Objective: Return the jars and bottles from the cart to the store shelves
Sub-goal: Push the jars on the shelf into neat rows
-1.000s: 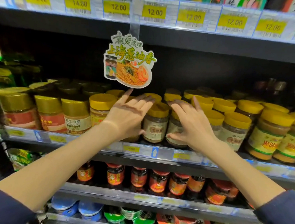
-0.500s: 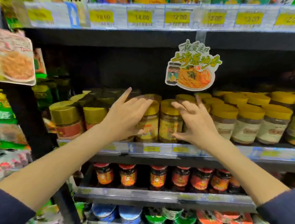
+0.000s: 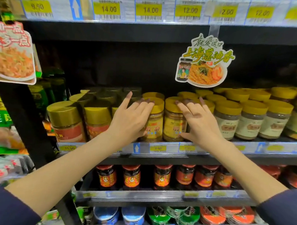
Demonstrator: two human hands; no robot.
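— Where are the two jars?
— On the middle shelf [image 3: 166,150], at its front edge, upright and touching side by side. Both have yellow lids and yellow labels.
— And the hands?
— One on each side. The left hand [image 3: 129,123] lies against the left jar [image 3: 154,124], which sits at its 3 o'clock, and its fingers [image 3: 139,106] reach up to the lid's rim. The right hand [image 3: 198,124] lies against the right jar [image 3: 172,123], at its 9 o'clock, with fingertips [image 3: 189,107] on the lid and the thumb low by the jar's foot.
— Is either grip closed round a jar?
— No, from here both grips are wide. The fingers are spread and nearly straight, resting on the jars rather than wrapped round them.
— What's around them?
— Gold-lidded jars [image 3: 66,121] at 9 o'clock of the left hand, paler jars [image 3: 228,119] at 3 o'clock of the right. A noodle sign [image 3: 204,63] hangs at 12 o'clock, and red-lidded jars [image 3: 131,177] stand on the lower shelf [image 3: 154,196] at 6 o'clock.
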